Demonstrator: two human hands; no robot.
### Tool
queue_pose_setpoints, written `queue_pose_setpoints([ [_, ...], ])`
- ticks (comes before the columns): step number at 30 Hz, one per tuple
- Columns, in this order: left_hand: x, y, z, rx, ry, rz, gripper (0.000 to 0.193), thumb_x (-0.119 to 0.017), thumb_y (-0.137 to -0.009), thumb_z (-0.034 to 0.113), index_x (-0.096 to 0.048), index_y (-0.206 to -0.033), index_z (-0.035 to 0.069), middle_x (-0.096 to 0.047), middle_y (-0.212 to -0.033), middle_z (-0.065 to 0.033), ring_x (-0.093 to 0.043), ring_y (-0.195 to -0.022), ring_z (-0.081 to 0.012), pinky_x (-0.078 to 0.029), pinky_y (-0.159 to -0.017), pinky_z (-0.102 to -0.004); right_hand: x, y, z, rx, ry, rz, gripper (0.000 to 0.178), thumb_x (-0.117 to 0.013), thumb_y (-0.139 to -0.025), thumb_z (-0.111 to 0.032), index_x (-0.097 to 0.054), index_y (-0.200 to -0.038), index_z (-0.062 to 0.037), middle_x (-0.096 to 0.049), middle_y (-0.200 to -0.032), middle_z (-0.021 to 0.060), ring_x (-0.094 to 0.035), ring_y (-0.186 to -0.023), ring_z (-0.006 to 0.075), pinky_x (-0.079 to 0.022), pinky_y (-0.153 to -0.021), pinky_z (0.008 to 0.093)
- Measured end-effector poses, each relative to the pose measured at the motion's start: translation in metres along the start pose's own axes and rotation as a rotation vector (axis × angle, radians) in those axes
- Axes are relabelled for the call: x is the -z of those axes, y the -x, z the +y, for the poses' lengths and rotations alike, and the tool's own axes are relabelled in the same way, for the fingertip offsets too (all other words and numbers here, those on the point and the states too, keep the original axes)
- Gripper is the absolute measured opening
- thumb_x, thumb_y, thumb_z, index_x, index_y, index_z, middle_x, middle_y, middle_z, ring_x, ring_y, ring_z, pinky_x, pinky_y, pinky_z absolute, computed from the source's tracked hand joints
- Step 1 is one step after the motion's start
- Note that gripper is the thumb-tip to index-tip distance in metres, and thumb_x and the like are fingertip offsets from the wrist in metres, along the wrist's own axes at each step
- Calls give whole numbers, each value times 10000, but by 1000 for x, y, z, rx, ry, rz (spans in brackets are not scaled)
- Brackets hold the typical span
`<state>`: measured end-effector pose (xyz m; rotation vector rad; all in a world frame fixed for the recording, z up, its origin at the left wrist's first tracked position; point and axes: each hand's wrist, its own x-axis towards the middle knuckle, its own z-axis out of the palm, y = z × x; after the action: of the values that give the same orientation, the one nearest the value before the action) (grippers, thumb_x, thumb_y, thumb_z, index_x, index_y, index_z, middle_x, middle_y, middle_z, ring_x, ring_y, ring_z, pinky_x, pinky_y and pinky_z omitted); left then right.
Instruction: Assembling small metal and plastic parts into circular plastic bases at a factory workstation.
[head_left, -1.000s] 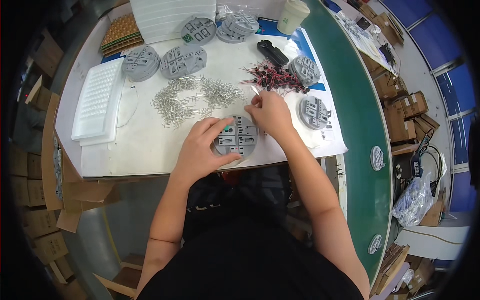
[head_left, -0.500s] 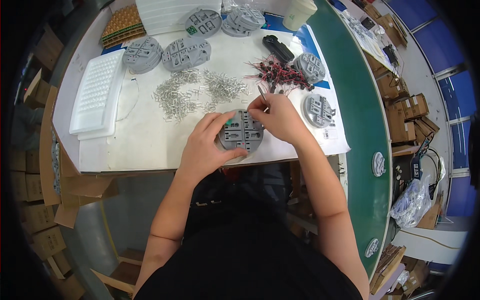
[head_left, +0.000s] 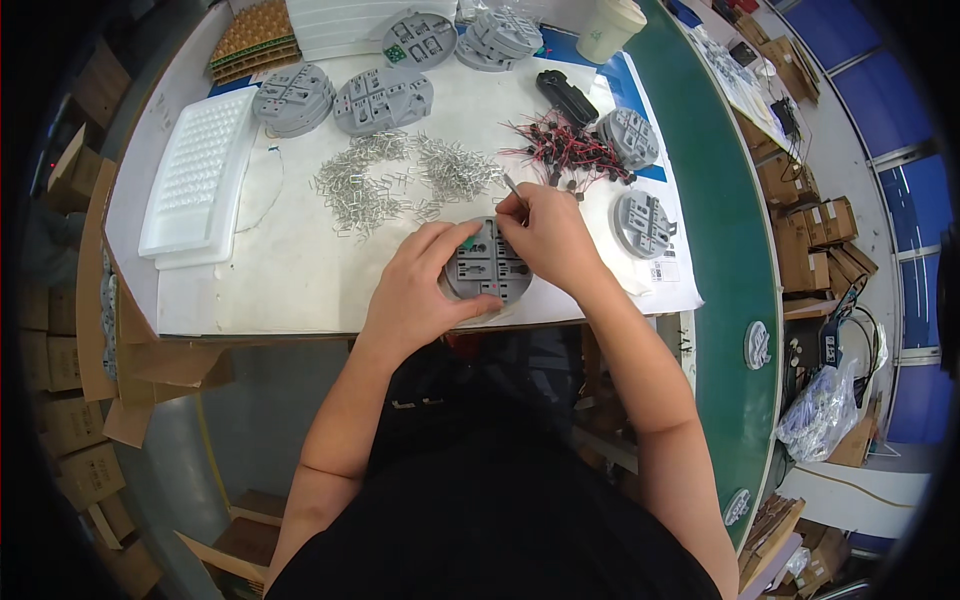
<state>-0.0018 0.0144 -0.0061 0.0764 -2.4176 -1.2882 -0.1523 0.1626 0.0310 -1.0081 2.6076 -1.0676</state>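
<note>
A round grey plastic housing (head_left: 488,270) with slots and compartments lies near the table's front edge. My left hand (head_left: 408,288) grips its left side, thumb along the near rim and fingers at the far left, beside a small green piece (head_left: 468,243). Over the housing's far right part, my right hand (head_left: 552,240) pinches a slim metal tool, apparently tweezers (head_left: 511,184), whose upper end sticks out above the fingers. The tool's working tip is hidden by that hand. Just beyond lie piles of bent silvery metal pins (head_left: 365,190).
Red-and-black wired components (head_left: 572,148) and a black case (head_left: 566,97) lie at the far right. More grey housings (head_left: 385,102) stand along the back and right. A white tray (head_left: 200,180) sits left; a lidded cup (head_left: 610,30) stands behind. A green surface (head_left: 715,250) borders the table.
The tool in my right hand now leans further left, and that hand covers more of the housing's right side. My left hand keeps its grip. The whole view has shifted slightly.
</note>
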Motion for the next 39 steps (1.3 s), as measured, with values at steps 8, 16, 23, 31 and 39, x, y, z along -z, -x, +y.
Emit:
queue_pose_setpoints([
  [8,1,0,1,5,-4,-14,807,-955,-683,305,-638,-1398,107,-643,-1275,-111,-638,-1167,-336,-533,-1002,-435,-1,5,-2,94,25,-18,141,-753,-892,-65,-741,-956,60,-750,-834,211,-736,-734,314,-558,-675,394],
  [16,2,0,0,-41,-25,0,800,-954,-683,307,-637,-1389,104,-644,-1270,-104,-640,-1160,-337,-531,-1005,-434,15,2,-15,10,125,-199,190,-779,-878,-135,-793,-1037,-33,-737,-869,205,-731,-797,390,-580,-740,455],
  [23,4,-1,3,-32,-6,-10,794,-953,-689,315,-638,-1385,99,-646,-1268,-105,-646,-1152,-333,-535,-997,-426,8,33,16,378,288,55,257,-787,-904,-195,-811,-1157,-158,-710,-914,68,-691,-631,305,-564,-595,425],
  [31,8,-4,4,29,16,-90,794,-958,-692,345,-649,-1376,85,-646,-1257,-117,-650,-1144,-330,-547,-976,-413,-11,54,28,445,253,308,316,-786,-881,-125,-797,-1195,-155,-726,-951,53,-707,-692,287,-565,-619,405],
  [39,12,-11,9,28,-49,-157,809,-987,-682,278,-656,-1388,63,-637,-1273,-99,-647,-1175,-262,-542,-981,-383,22,22,43,512,299,-84,304,-763,-894,-120,-784,-1197,-141,-743,-972,63,-722,-763,312,-576,-635,421],
])
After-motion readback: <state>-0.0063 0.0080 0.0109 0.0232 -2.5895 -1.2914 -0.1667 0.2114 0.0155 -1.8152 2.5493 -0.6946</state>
